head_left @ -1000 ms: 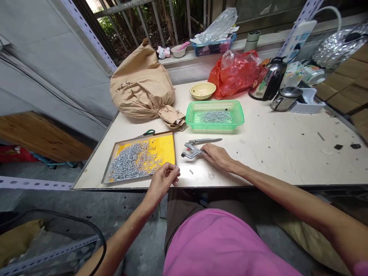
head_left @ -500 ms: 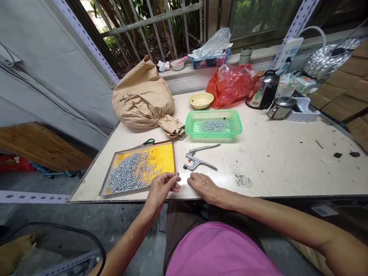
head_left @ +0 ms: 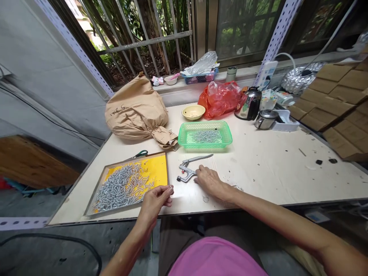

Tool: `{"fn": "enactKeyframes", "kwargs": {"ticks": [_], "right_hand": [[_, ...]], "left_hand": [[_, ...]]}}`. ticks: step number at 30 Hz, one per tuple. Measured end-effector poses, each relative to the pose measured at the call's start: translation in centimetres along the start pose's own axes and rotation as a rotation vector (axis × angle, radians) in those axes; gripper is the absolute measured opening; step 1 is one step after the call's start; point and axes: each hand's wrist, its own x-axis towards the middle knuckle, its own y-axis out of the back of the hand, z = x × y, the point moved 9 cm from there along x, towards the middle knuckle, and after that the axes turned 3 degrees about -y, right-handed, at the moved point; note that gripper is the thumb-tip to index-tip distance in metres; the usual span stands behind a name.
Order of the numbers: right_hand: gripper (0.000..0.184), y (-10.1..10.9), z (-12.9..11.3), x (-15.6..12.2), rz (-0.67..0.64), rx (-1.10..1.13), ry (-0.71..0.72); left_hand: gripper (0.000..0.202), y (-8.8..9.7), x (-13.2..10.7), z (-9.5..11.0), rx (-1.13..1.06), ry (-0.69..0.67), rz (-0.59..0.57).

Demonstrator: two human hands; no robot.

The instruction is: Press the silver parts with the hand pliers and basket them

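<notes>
My left hand (head_left: 155,200) hovers at the table's near edge, fingers pinched on a small silver metal piece. Just left of it lies a framed yellow tray (head_left: 161,168) heaped with several small silver metal pieces (head_left: 120,186). My right hand (head_left: 209,181) rests on the table with its fingertips touching the lower handle of metal hand pliers (head_left: 190,168). Behind the pliers stands a green plastic basket (head_left: 227,135) holding more silver pieces.
A tied brown paper sack (head_left: 135,111) sits at the back left, green-handled scissors (head_left: 140,154) beside the tray. A yellow bowl (head_left: 193,112), red plastic bag (head_left: 219,99), kettle (head_left: 249,104) and metal pot (head_left: 265,119) line the back. Cardboard (head_left: 336,96) stacks at the right.
My right hand went from the pliers to the table's near edge beside my left hand, then back to the pliers' handle. My left hand kept its pinch. The camera tilted up.
</notes>
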Motion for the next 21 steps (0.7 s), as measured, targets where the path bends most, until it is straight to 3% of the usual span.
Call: {"fn": "enactKeyframes", "kwargs": {"ticks": [5,13,21], "right_hand": [[0.021,-1.8,0.8,-2.9,-0.025,-0.013,0.066],[0.019,-1.8,1.1,-7.6,-0.004,0.039,0.208],[0.019,-2.3,1.2,-7.6,0.023,0.062,0.207]], "left_hand": [[0.044,-1.9,0.4,-0.2,-0.002,0.071,-0.060],[0.037,-5.3,0.0,-3.7,0.168,0.173,-0.220],[0.036,-5.5,0.3,-6.2,0.284,0.262,-0.201]]}}
